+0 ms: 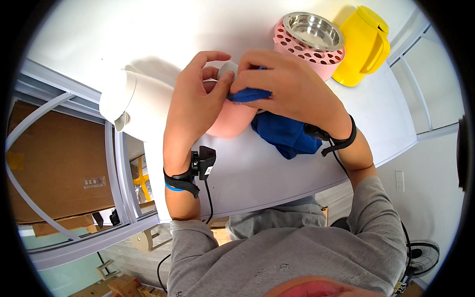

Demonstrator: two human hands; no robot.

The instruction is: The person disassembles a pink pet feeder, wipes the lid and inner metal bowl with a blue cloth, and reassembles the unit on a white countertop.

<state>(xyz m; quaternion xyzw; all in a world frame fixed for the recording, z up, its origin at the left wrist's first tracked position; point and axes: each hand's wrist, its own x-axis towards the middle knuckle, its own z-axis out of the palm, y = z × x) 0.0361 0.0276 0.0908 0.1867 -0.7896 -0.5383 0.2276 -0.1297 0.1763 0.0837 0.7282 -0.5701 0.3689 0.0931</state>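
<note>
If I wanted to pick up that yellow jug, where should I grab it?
Take the yellow jug by its handle, I'd say, coming in from the right. The handle stands out along that side, facing away from the pink container and steel bowl close on its left. The right hand would likely suit best, though it is holding the blue cloth.

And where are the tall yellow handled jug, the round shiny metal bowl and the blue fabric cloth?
Tall yellow handled jug (353, 48): head view, on its body.
Round shiny metal bowl (316, 34): head view, on its inner bottom.
Blue fabric cloth (284, 133): head view, on its loose lower part.
</note>
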